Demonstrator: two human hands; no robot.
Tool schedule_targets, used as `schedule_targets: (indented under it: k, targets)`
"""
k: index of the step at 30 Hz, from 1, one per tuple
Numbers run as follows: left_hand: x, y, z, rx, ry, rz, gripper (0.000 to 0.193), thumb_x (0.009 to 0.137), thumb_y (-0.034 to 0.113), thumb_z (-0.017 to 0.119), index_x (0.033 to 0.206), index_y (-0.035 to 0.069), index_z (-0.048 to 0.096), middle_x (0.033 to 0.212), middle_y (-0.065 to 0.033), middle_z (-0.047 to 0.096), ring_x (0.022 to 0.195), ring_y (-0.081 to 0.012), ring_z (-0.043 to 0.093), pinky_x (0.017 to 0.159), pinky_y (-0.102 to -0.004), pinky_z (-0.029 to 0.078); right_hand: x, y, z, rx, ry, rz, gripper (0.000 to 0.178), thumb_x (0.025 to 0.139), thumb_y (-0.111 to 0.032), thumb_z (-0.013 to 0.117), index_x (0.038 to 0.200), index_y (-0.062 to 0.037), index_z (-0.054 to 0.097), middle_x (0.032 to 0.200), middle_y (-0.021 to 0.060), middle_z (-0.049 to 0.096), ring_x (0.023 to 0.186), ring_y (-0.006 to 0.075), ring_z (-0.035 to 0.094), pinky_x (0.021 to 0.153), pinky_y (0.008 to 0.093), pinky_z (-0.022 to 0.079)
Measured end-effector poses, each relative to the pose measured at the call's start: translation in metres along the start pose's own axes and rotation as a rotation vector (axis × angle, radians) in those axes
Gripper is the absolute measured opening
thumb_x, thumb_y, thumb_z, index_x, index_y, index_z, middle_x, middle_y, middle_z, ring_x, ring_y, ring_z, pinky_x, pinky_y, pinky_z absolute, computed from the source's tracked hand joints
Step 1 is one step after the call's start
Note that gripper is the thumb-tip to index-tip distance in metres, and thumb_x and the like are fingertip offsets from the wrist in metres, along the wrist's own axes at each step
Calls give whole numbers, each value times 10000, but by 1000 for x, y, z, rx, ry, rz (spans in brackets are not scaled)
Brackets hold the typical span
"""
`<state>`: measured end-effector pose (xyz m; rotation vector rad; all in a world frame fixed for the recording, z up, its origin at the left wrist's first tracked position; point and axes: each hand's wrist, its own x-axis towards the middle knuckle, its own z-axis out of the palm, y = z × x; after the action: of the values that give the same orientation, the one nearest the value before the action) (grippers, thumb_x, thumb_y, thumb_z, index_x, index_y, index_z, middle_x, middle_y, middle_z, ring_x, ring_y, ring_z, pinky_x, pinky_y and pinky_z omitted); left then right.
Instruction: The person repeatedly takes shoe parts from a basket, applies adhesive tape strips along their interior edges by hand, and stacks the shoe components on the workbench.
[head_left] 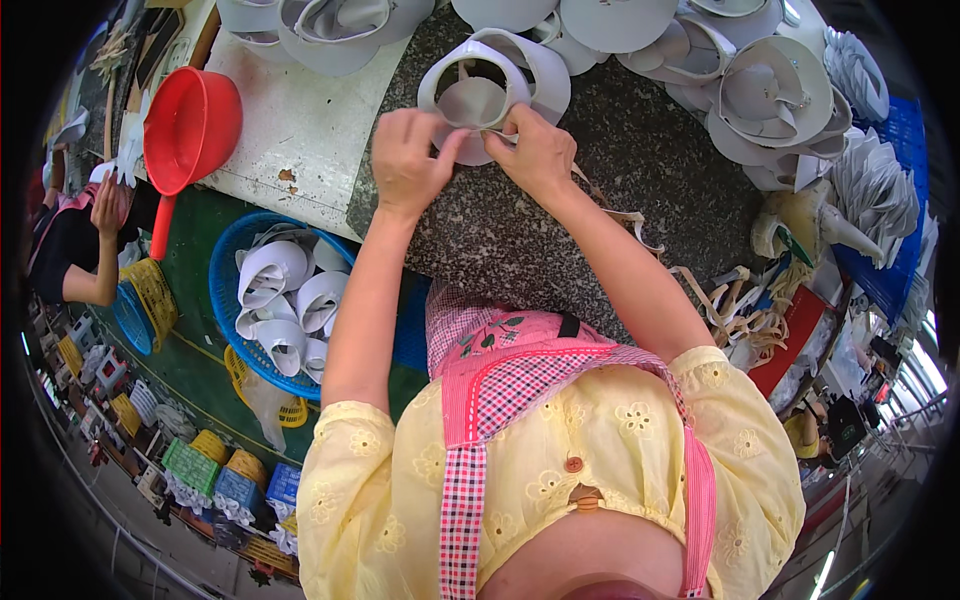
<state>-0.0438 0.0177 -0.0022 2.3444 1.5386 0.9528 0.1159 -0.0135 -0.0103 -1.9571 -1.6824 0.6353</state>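
A pale grey curved piece [440, 85] with a large round opening, resembling a shoe upper, lies on the dark speckled slab [450, 240] in front of me. My left hand [410, 160] holds its near edge at the left, thumb stretched towards the middle and fingers curled. At the right of the same edge, my right hand [535, 152] pinches between thumb and forefinger. Just behind it, partly covered, rests a similar piece [548, 85]. A narrow beige strip [632, 216] lies beyond my right wrist; whether it joins the held piece is hidden.
More such pieces [765, 90] crowd the back and right, beside stacked flat pieces [875, 190]. A crusted pot [800, 215] stands at the right edge, near tangled beige strips [745, 320]. At left are a red dipper [195, 130], a blue basket [225, 255] of pieces and another person [85, 240].
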Motion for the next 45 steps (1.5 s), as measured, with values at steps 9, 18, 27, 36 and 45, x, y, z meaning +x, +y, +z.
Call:
schedule_targets:
  k: [9, 18, 27, 36, 45]
  targets:
    - [12, 10, -5, 182, -289, 313, 134, 666, 184, 631, 785, 129, 605, 772, 15, 516, 831, -190, 457, 674, -329, 342, -1, -5, -6, -1, 44, -33, 305, 624, -300, 697, 702, -96, 484, 615, 75, 559, 560, 288, 570, 493, 389, 429]
    - [17, 60, -80, 329, 21, 115, 112, 647, 168, 651, 749, 130, 628, 668, 15, 515, 744, -202, 452, 679, -336, 320, 2, -38, -22, 160, 323, -77, 252, 616, -231, 669, 682, -92, 470, 559, 87, 529, 519, 303, 551, 491, 385, 430]
    - [-53, -110, -80, 545, 69, -308, 194, 674, 134, 662, 864, 99, 639, 750, -38, 537, 781, -257, 465, 705, -373, 387, -15, -6, -40, 293, -49, 18, 269, 665, -221, 677, 768, -65, 483, 666, 93, 566, 625, 264, 572, 568, 335, 436]
    - [-23, 15, -33, -171, -101, -36, 333, 723, 74, 610, 1055, 81, 586, 1051, -107, 555, 937, -287, 488, 788, -365, 417, -34, 2, -46, 472, -207, 134, 114, 729, -125, 568, 802, -43, 536, 660, 62, 558, 607, 143, 538, 589, 267, 427]
    - [-4, 29, 9, -9, -412, -11, 330, 672, 154, 657, 991, 95, 599, 849, -38, 559, 826, -251, 480, 753, -341, 433, -34, 22, -60, 378, -182, 25, 74, 741, -100, 576, 782, -51, 539, 686, 21, 531, 617, 132, 519, 562, 257, 412]
